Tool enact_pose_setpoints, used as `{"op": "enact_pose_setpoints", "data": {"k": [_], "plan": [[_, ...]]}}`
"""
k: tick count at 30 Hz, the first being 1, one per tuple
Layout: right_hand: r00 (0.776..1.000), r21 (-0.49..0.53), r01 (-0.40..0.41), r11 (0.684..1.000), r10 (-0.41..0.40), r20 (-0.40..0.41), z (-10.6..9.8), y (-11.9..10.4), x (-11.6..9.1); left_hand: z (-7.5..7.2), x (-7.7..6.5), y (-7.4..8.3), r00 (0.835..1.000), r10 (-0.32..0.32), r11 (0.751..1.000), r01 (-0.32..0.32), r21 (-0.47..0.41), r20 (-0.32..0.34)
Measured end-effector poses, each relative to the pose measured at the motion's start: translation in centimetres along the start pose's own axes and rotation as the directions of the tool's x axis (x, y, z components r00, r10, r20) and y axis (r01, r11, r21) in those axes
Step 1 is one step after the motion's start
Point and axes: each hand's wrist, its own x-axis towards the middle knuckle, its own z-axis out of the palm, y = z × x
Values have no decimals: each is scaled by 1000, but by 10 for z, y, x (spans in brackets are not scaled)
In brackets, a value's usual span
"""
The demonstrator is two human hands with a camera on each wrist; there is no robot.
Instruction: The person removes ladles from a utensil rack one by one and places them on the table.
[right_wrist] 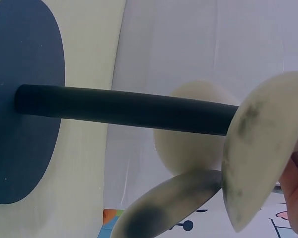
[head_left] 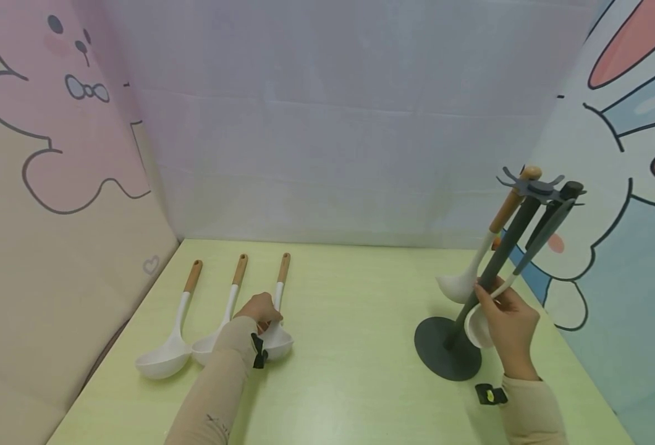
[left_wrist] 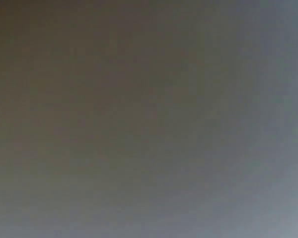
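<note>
Three white ladles with wooden handles lie on the table at the left in the head view: a left ladle [head_left: 163,358], a middle ladle [head_left: 233,296] and a right ladle [head_left: 277,345]. My left hand [head_left: 259,309] grips the right ladle's white shaft just above its bowl. At the right stands a dark utensil rack [head_left: 505,247] with hooks on top. My right hand [head_left: 508,327] pinches the white neck of a grey-handled ladle [head_left: 544,232], whose bowl [right_wrist: 265,148] hangs beside the post. Behind the post hangs a wooden-handled ladle [head_left: 461,285]. The left wrist view is only a dark blur.
The rack's round base [head_left: 447,349] sits on the pale green table [head_left: 355,346]. Another dark handle [head_left: 544,222] hangs from the hooks, and a further ladle bowl [right_wrist: 164,206] shows below the post. Printed cloth walls [head_left: 361,123] surround the table's back and sides.
</note>
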Motion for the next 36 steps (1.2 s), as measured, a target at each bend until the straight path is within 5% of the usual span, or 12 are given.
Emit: {"op": "enact_pose_setpoints", "data": {"k": [10, 19, 36], "plan": [[1000, 11, 26, 1000, -26, 2, 2, 2, 3, -1, 2, -1, 1000, 18, 1000, -18, -14, 4], [1000, 135, 9, 991, -12, 20, 2, 4, 5, 1, 1, -1, 1000, 28, 1000, -28, -4, -8], [995, 418, -76, 905, 41, 94, -2, 3, 9, 2, 4, -4, 1000, 19, 1000, -19, -23, -7]]}}
